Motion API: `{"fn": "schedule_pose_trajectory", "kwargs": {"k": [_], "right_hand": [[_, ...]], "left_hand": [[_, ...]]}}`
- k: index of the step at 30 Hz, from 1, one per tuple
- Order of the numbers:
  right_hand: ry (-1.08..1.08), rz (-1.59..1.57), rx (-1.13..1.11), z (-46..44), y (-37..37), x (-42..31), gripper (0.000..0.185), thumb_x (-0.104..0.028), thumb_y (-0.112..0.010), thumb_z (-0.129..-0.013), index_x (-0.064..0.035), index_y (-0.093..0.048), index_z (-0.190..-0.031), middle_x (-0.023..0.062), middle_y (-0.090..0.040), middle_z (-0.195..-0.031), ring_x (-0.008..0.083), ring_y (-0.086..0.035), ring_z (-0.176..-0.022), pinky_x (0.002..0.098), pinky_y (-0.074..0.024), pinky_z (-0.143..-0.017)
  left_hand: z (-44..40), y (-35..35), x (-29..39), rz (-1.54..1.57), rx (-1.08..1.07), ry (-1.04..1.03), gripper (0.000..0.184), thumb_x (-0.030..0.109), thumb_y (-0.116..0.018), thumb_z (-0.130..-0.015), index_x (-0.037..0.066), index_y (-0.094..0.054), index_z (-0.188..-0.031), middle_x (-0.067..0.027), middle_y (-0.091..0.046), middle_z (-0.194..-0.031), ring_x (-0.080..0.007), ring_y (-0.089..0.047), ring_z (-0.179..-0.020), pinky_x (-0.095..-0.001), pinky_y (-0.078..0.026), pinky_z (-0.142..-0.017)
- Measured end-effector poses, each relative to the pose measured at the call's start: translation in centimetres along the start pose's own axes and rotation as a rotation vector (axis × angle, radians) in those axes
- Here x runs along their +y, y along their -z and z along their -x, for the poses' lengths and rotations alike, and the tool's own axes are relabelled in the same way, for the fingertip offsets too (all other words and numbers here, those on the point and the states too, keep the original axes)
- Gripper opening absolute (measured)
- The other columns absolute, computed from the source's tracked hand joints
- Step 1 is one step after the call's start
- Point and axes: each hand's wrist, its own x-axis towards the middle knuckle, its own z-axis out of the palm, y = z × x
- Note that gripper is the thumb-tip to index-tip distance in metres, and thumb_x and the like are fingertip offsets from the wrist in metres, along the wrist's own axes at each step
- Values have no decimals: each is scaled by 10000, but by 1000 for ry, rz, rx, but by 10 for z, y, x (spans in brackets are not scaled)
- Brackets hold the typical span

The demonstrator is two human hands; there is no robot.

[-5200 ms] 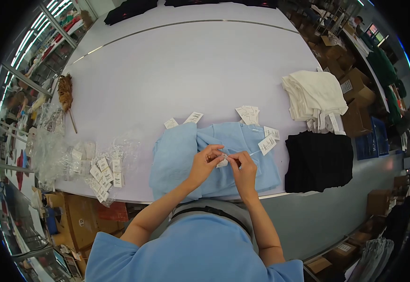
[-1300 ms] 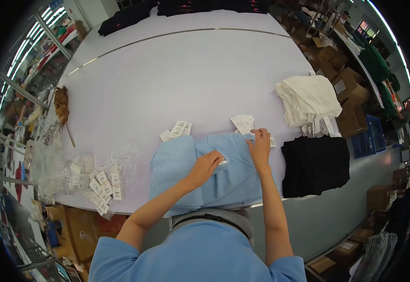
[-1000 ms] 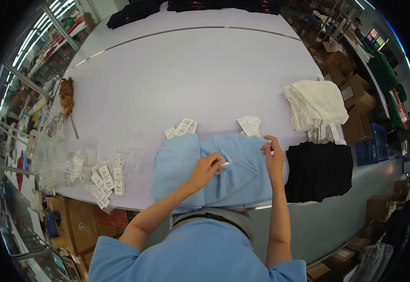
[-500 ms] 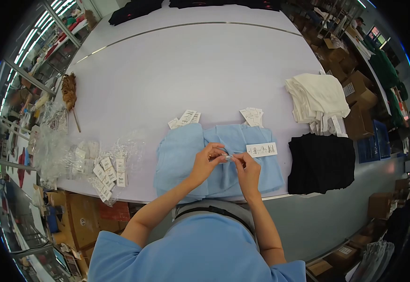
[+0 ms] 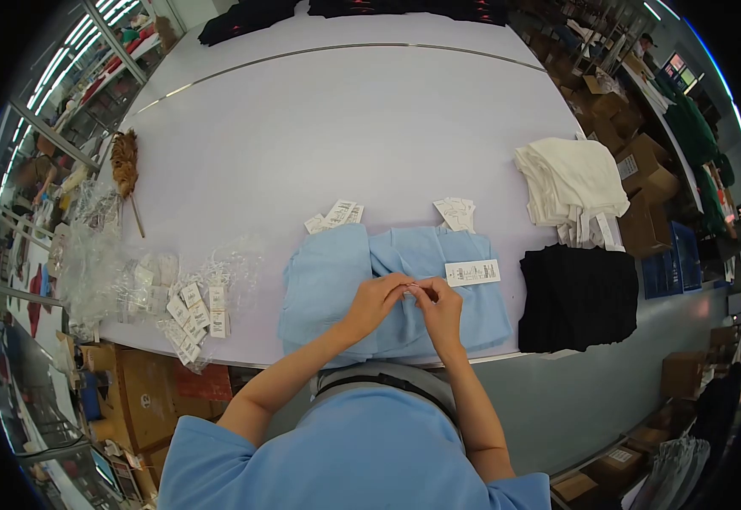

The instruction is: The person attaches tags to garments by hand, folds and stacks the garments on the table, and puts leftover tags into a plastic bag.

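Observation:
Both hands meet over the folded light blue garments (image 5: 324, 276) at the near table edge. My left hand (image 5: 379, 299) is pinched, its fingertips against those of my right hand (image 5: 438, 308), also pinched. What lies between the fingertips is too small to make out. A white printed tag (image 5: 472, 272) rests on the blue fabric just right of my right hand. More white tags (image 5: 336, 214) stick out past the far edge of the blue stack at its left, and another group (image 5: 455, 213) at its right.
Folded white garments (image 5: 570, 180) and black garments (image 5: 579, 297) lie at the right. Clear plastic bags (image 5: 90, 272) and loose tags (image 5: 188, 314) are at the left, below a brown feather duster (image 5: 124, 166). Dark garments (image 5: 247, 19) lie across the far end. Cardboard boxes (image 5: 642, 166) stand beyond the right edge.
My right hand has come back from the stack's right side to my left hand. The printed tag now lies flat on the blue fabric. Since half a second ago the fingertips have closed together.

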Motion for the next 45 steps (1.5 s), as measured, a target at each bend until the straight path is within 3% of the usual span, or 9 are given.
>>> {"fn": "schedule_pose_trajectory", "kwargs": {"k": [3,14,19,23,24,28,39,45], "right_hand": [[-343,-273,-56,3,0,4,40,-29,-681,-931,7,-697,-922,52,-668,-767,104,-576,-669,235,-478,-659],[-240,-128,-48,8,1,9,90,-80,-666,-955,-1,-703,-933,45,-692,-739,95,-595,-689,197,-439,-658],[-210,-109,-75,8,3,13,109,-97,-658,-965,-3,-708,-939,49,-703,-774,88,-584,-705,184,-421,-661],[-129,-21,31,13,11,25,119,-97,-652,-970,-27,-747,-980,50,-720,-801,79,-556,-681,202,-439,-661],[-130,-22,30,15,11,23,119,-97,-652,-970,-27,-747,-980,50,-720,-801,79,-556,-681,202,-439,-661],[-356,-480,-8,23,9,17,145,-74,-647,-973,11,-741,-1043,64,-722,-861,90,-570,-746,208,-465,-700],[-286,-454,-57,19,15,8,161,-44,-655,-965,19,-734,-1091,86,-734,-896,99,-596,-746,210,-492,-716],[-290,-420,-57,19,14,5,150,-34,-654,-967,29,-730,-1080,84,-730,-886,101,-617,-748,209,-503,-707]], "left_hand": [[-1,6,2,-239,31,-226,132,46,-687,-895,46,-712,-1024,-34,-704,-957,-173,-637,-764,-284,-492,-694],[-7,4,-1,-135,-13,-189,102,44,-690,-887,55,-726,-982,-35,-676,-963,-172,-603,-835,-303,-478,-724],[-8,4,3,-78,19,-45,114,34,-706,-880,51,-734,-989,-22,-681,-954,-155,-597,-804,-282,-476,-718],[-19,8,-6,1004,306,389,137,0,-694,-890,42,-730,-1015,-11,-684,-934,-121,-578,-779,-241,-463,-722],[-17,8,-4,1004,307,390,137,0,-694,-890,42,-730,-1015,-11,-684,-934,-121,-578,-779,-241,-463,-722],[-3,8,3,248,44,271,152,-15,-681,-911,34,-707,-1053,-16,-686,-956,-90,-564,-800,-203,-440,-731],[-3,1,9,341,-28,318,180,-17,-694,-882,36,-657,-1051,-29,-684,-916,-81,-574,-794,-208,-458,-748],[0,-10,3,563,45,324,167,-31,-688,-883,52,-615,-1008,-28,-664,-906,-86,-576,-791,-216,-469,-759]]}}
